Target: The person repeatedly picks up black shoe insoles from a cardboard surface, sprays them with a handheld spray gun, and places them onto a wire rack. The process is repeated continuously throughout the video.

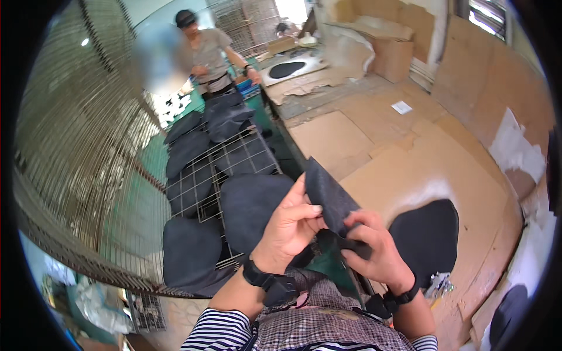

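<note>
Between my two hands is a dark, soft-looking sheet piece [329, 196], held up and bent over at its lower edge. My left hand [285, 229] pinches its left side, thumb in front. My right hand [377, 245] has its fingers curled round the lower right part, where a flap folds down. To the right of my right hand a rounded black pad [427, 237] lies flat on the cardboard-covered table [380, 164]. Beside the pad's near edge is a small silvery metal tool [440, 285], whose kind I cannot make out.
Left of the table, a wire rack [246, 146] carries several rounded dark pads [252, 202]. A tall wire fan-like cage [88, 158] curves along the left. Another person [213, 55] stands beyond the rack. Farther back, a black oval pad [287, 69] lies on a white board.
</note>
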A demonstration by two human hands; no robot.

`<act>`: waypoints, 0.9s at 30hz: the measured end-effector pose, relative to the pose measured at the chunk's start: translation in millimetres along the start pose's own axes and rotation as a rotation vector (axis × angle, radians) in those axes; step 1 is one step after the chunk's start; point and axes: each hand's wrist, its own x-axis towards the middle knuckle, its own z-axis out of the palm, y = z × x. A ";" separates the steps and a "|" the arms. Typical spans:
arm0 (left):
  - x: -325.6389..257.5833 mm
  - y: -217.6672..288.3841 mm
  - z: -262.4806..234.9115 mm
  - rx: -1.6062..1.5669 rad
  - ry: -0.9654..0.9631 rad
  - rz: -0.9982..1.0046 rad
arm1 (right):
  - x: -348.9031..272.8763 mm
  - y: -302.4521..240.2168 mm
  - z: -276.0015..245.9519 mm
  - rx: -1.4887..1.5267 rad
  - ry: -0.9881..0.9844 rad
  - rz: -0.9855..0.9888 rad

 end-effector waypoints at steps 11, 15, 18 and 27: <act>-29.9 58.6 -53.1 -0.136 0.261 0.301 | -5.3 -19.6 32.2 -0.079 0.012 0.241; -30.3 108.8 -84.7 -0.128 0.254 0.446 | -9.8 -6.1 43.8 -0.068 0.091 0.306; -30.4 159.4 -132.8 -0.112 0.260 0.550 | -16.8 2.8 56.9 -0.049 0.118 0.401; -93.9 280.7 -236.1 0.185 0.455 0.986 | -28.5 29.1 81.7 -0.040 0.178 0.613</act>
